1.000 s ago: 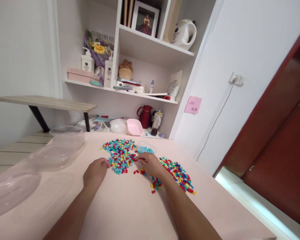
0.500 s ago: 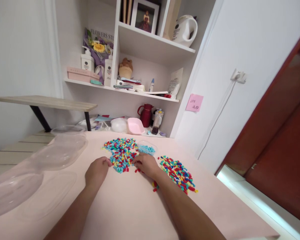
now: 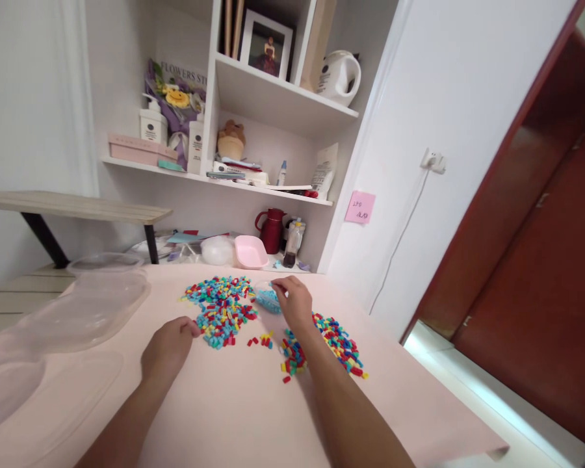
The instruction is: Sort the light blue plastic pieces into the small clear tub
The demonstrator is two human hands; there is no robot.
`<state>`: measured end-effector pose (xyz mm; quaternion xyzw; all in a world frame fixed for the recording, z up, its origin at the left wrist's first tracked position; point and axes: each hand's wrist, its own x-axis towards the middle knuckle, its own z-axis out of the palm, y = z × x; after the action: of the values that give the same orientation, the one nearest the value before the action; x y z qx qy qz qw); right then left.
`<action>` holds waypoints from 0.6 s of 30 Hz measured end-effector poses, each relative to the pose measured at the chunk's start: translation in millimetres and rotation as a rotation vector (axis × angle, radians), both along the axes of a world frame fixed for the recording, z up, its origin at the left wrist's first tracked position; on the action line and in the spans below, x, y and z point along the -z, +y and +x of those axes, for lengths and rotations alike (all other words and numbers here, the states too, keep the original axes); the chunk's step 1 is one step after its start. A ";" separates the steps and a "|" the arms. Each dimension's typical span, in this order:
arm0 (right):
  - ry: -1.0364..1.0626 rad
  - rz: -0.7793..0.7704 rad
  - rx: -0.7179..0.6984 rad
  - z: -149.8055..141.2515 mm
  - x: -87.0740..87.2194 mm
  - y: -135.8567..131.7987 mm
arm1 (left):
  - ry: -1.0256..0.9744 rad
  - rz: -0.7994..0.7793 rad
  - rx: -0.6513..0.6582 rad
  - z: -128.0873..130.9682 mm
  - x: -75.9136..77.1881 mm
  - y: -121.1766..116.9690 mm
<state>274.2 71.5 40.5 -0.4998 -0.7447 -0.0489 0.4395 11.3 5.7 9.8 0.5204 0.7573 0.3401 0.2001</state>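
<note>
right hand (image 3: 295,304) moved to tub (image 3: 260,285)

Light: fairly bright and soft, its source out of view | Shadow: soft-edged beside the right forearm (image 3: 344,390) on the pink table (image 3: 214,409); cabinet (image 3: 268,107) recesses greyer | Glare: pale sheen on the floor (image 3: 487,383), faint glints on clear plastic containers (image 3: 95,305) | Quality: wide-angle stretch toward edges; small colored pieces (image 3: 221,318) soft in detail

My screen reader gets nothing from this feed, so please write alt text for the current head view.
The right hand hovers over a clear tub of light-blue bricks, while the left hand is at the edge of the left pile of mixed-colour bricks. Another mixed pile lies beside the right forearm; clear containers line the table's left side.
</note>
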 end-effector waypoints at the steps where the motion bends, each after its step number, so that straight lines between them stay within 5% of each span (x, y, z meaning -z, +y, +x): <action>1: 0.008 -0.011 0.047 5.2 0.9 3.7 | 0.000 -0.001 0.007 -0.6 0.7 0.3; 4: 0.049 -0.053 0.065 15.6 6.4 9.8 | 0.001 0.009 0.013 -2.3 3.0 0.7; 9: 0.167 -0.103 -0.187 12.7 10.8 3.2 | 0.016 0.032 0.004 -2.3 3.2 -0.9; 18: -0.129 -0.311 -0.551 -12.8 10.2 -21.2 | 0.022 0.016 -0.013 0.0 -0.2 -6.2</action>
<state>261.4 50.3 30.3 -0.3362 -0.8770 0.1546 0.3065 11.3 -0.5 9.9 0.5205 0.7602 0.3417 0.1856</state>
